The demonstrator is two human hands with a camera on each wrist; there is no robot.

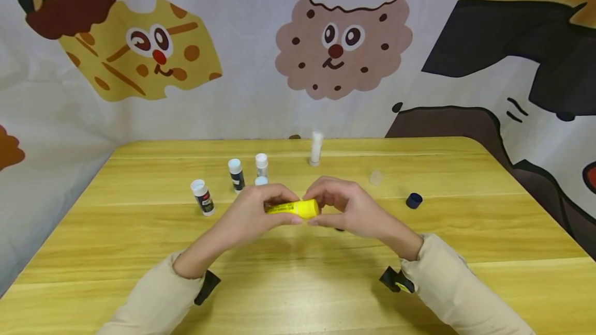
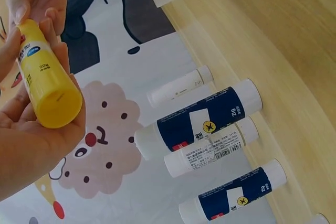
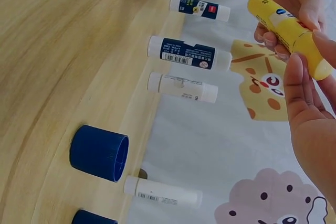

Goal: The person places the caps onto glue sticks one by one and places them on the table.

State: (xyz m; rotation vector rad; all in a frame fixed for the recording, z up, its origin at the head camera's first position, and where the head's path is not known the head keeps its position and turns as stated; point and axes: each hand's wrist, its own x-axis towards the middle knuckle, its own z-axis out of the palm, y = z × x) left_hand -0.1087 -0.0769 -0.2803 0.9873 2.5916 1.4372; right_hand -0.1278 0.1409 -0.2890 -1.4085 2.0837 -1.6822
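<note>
Both hands hold a yellow glue stick (image 1: 302,209) above the middle of the table, lying roughly sideways. My left hand (image 1: 253,211) grips its body, with the thumb below and fingers over the top. At the other end, my right hand (image 1: 354,208) pinches the yellow cap (image 3: 313,59) between thumb and fingers. The left wrist view shows the round base of the glue stick (image 2: 52,82) resting in the left palm, with a "20g" marking on its side. A seam shows between cap and body in the right wrist view.
Several uncapped glue sticks stand upright beyond the hands: dark-labelled ones (image 1: 203,199) at left and a white one (image 1: 315,150) at the back. A dark blue cap (image 1: 414,200) and a translucent cap (image 1: 376,177) lie at right. A cartoon-printed curtain (image 1: 247,66) hangs behind the table (image 1: 298,293).
</note>
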